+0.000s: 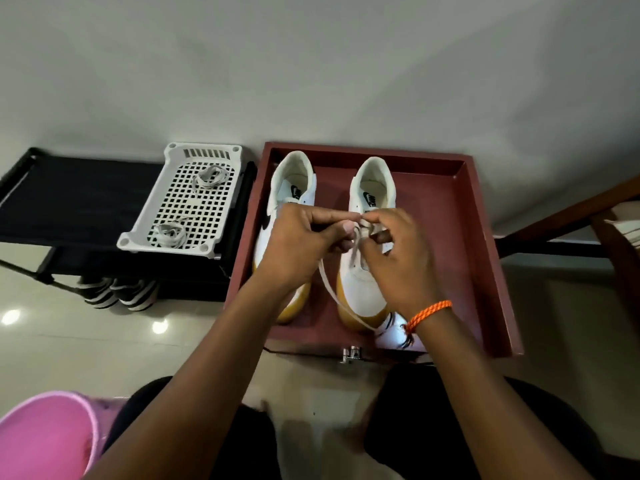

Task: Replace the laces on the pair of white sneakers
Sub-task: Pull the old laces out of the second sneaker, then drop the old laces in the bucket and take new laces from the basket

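Two white sneakers with tan soles stand side by side in a dark red tray [481, 244], toes toward me. My left hand [298, 244] covers most of the left sneaker [294, 178] and pinches the lace near the top of the right sneaker [363, 289]. My right hand [401, 258] pinches the same white lace [332, 292] over the right sneaker's eyelets. A loose length of that lace trails down past the toe. Two bundled white laces [207, 178] lie in a white perforated basket [166, 216] to the left.
The basket sits on a black fabric shoe rack [76, 199] with striped shoes [117, 292] beneath. A pink object [45, 434] is at the lower left. A white wall rises behind. Wooden furniture [609, 216] stands at right. The floor is glossy tile.
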